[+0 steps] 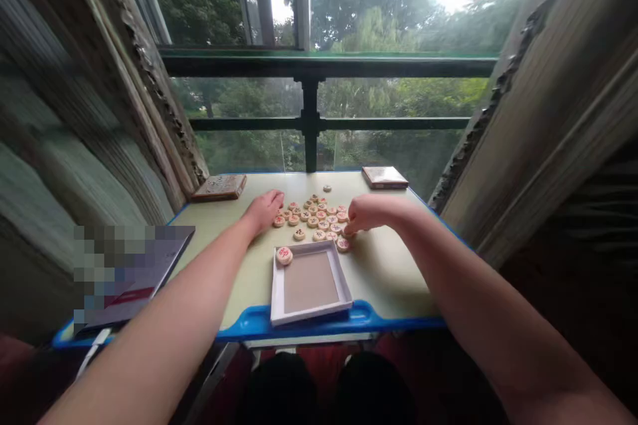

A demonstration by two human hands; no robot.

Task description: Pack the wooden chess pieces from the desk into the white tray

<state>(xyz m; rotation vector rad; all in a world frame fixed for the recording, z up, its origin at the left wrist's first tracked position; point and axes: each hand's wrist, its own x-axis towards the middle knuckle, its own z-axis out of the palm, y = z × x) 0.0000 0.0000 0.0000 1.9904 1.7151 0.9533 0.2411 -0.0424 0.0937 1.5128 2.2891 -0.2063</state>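
Note:
Round wooden Chinese chess pieces (312, 220) with red and dark characters lie in a loose cluster mid-table. My left hand (265, 211) rests at the cluster's left edge, fingers stretched out beside the pieces and holding nothing visible. At the right edge, my right hand (371, 210) reaches down with curled fingers closed on a chess piece (347, 232), which they partly hide. In front of the cluster stands a shallow open box (277, 289) with white walls. One piece with a red character (284, 255) sits in its far left corner.
A brown flat box (220, 186) lies at the table's back left, another flat box (385, 176) at the back right. A dark laptop-like slab (144, 272) with a white cable (94, 348) is on the left. The blue table edge (399, 322) runs along the front.

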